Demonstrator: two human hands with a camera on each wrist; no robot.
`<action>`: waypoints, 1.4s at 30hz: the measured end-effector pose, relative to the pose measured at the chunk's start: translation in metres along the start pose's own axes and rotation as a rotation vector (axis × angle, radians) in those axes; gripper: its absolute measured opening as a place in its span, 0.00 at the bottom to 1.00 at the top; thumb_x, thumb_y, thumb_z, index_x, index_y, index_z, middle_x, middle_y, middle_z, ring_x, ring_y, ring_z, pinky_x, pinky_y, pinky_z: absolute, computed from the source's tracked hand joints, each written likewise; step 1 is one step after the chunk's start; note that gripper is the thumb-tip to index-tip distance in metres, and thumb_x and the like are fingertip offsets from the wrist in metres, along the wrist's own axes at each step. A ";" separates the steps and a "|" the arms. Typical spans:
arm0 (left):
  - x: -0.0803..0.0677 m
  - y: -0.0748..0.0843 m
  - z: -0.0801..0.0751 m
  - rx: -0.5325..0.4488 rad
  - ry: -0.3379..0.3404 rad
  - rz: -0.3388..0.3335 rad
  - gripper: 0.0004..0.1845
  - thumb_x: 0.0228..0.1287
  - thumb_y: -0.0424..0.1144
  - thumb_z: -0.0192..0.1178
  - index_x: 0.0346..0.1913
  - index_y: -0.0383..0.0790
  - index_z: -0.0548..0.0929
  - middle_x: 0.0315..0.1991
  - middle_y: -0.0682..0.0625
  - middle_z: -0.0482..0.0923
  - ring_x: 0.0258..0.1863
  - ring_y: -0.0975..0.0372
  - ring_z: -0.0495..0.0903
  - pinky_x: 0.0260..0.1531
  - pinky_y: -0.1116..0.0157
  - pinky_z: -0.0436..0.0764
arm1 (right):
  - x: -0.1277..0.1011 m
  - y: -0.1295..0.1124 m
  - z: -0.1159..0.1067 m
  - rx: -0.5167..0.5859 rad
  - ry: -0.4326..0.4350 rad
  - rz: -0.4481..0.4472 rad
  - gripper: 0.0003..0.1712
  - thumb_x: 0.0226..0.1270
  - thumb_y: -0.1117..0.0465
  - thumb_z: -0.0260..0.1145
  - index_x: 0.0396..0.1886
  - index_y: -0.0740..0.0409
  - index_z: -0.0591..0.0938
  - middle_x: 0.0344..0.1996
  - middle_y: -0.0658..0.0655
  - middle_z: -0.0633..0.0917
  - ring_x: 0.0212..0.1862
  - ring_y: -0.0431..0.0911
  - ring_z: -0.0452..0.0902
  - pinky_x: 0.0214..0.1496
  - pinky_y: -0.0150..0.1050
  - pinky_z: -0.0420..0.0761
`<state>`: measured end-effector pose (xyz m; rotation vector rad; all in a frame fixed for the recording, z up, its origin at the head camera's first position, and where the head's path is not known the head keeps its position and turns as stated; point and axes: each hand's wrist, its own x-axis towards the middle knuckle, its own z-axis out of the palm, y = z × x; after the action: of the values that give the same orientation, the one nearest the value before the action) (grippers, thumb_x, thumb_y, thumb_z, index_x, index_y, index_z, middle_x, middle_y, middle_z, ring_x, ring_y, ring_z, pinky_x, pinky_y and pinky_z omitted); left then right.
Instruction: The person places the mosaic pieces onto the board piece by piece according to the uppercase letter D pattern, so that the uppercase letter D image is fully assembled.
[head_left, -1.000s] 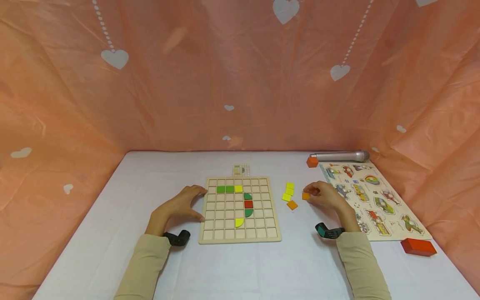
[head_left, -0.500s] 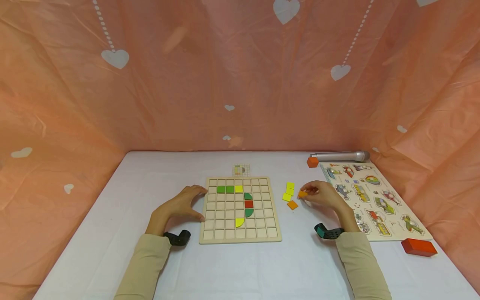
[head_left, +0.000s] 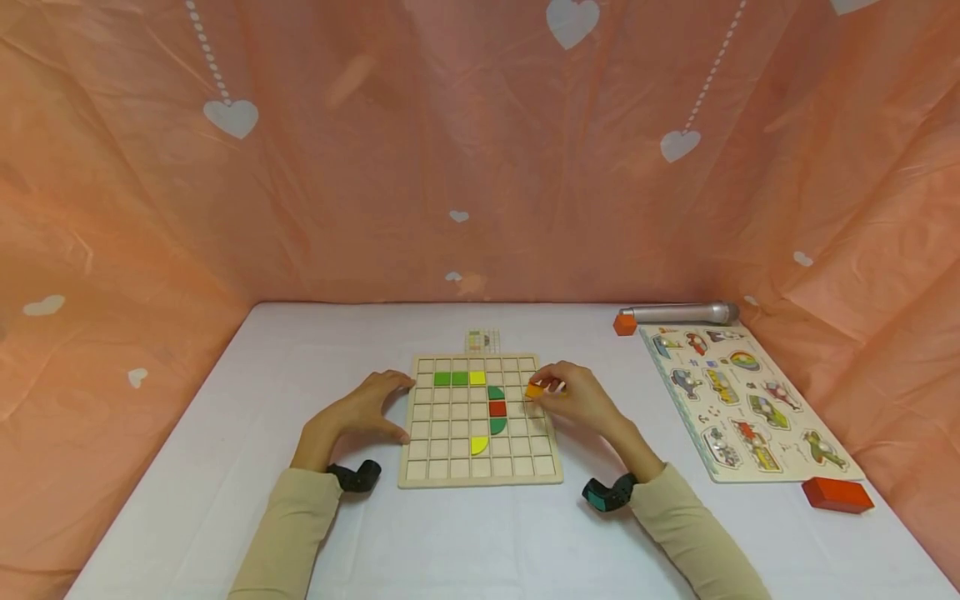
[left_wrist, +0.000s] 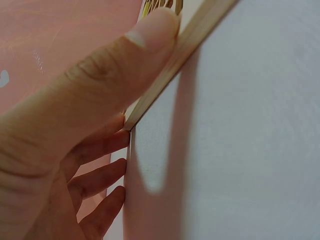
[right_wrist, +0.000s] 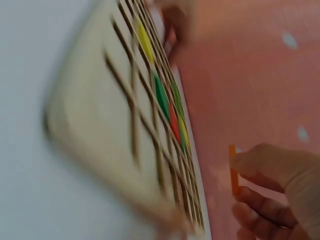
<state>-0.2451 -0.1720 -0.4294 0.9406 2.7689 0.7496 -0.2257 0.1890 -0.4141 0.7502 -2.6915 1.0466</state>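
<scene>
Over the right side of a wooden grid board [head_left: 480, 482], my right hand [head_left: 581, 400] pinches an orange square tile [head_left: 533, 390]. The right wrist view shows that tile [right_wrist: 233, 170] edge-on between thumb and fingertips. My left hand [head_left: 363, 408] touches the board's left edge, thumb and fingers spread along it. In the left wrist view the thumb [left_wrist: 95, 75] rests at the board's wooden edge [left_wrist: 165, 75]. The board holds green square tiles [head_left: 442, 378], a yellow square [head_left: 477, 377], a red square [head_left: 497, 408], two green rounded pieces [head_left: 498, 426] and a yellow quarter-round [head_left: 478, 446].
A small pattern card [head_left: 482, 340] lies behind the board. On the right are a picture knob puzzle [head_left: 705, 417], a red block [head_left: 837, 494], an orange-red block [head_left: 625, 324] and a silver microphone [head_left: 678, 312]. The loose tiles right of the board are hidden behind my right hand.
My right hand has lifted the orange tile from the table and carried it left over the board's right columns. The left hand and the board have stayed put.
</scene>
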 end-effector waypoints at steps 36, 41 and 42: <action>0.002 0.000 -0.001 -0.020 -0.020 -0.035 0.47 0.36 0.49 0.77 0.61 0.30 0.69 0.61 0.37 0.66 0.61 0.44 0.62 0.63 0.48 0.62 | 0.006 -0.054 0.075 -0.024 -0.271 -0.321 0.10 0.53 0.55 0.72 0.35 0.52 0.87 0.33 0.43 0.84 0.41 0.35 0.75 0.49 0.31 0.73; 0.001 0.000 -0.001 -0.011 -0.020 -0.027 0.48 0.36 0.49 0.77 0.61 0.29 0.69 0.61 0.36 0.66 0.61 0.44 0.63 0.62 0.48 0.62 | 0.005 -0.054 0.076 -0.035 -0.277 -0.330 0.09 0.53 0.53 0.72 0.32 0.52 0.87 0.32 0.43 0.82 0.41 0.36 0.73 0.49 0.30 0.73; 0.001 0.000 -0.001 -0.012 -0.021 -0.029 0.48 0.36 0.48 0.77 0.61 0.29 0.69 0.61 0.36 0.66 0.61 0.44 0.63 0.62 0.48 0.62 | 0.005 -0.054 0.075 -0.036 -0.281 -0.328 0.09 0.53 0.53 0.71 0.31 0.52 0.87 0.32 0.43 0.82 0.41 0.36 0.73 0.48 0.30 0.73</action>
<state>-0.2460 -0.1715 -0.4283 0.8993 2.7504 0.7471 -0.2001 0.1027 -0.4369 1.3656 -2.6631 0.8658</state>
